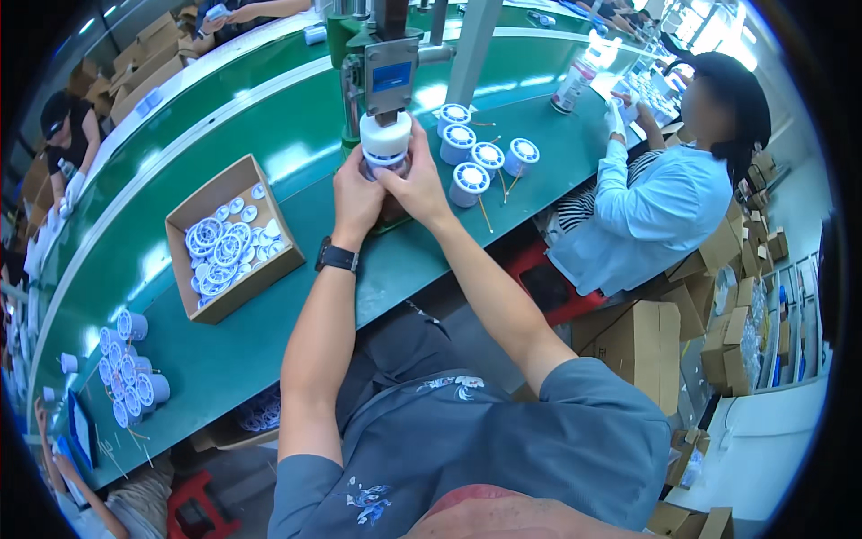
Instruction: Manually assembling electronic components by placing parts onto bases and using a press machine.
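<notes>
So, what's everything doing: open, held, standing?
Round white plastic piece: held under the grey metal press.
Left hand: curled around its left side.
Right hand: curled around its right side.
Brown cardboard box: open, holding white plastic rings.
Five round white plastic cups right of the press: standing, slotted ends up.
Black wristwatch: strapped on.

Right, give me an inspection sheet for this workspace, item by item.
Surface: green bench top, partly covered by parts.
Job's things: white cylindrical part under the press; five wired cylinders to its right; open cardboard box of white rings and discs to its left.
Clutter: canister near the co-worker.
Grips: left grip and right grip both around the part.
Cables: thin wires trail from the cylinders.
Surroundings: co-worker in light blue at right; stacked cartons; others across the line.
</notes>
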Demonstrator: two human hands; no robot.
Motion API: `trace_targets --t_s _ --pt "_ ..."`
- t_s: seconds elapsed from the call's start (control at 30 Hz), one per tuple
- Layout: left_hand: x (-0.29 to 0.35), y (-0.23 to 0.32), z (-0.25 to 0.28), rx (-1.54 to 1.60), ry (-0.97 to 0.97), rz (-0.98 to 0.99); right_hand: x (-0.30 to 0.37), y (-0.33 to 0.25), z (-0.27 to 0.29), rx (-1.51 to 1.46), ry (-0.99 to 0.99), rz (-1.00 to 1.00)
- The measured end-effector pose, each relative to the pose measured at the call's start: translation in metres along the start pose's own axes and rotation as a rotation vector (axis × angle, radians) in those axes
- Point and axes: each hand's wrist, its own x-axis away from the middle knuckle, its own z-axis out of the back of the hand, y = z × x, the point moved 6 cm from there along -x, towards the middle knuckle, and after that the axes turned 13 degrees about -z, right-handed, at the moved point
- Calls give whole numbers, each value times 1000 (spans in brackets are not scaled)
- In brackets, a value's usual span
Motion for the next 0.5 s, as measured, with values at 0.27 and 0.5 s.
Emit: trace_targets --t_s 0.27,0.5 --pt "38 67 1 -391 -129 -266 30 -17 23 143 170 12" --pt "101 179 165 -834 78 -154 97 -45 140 499 466 98"
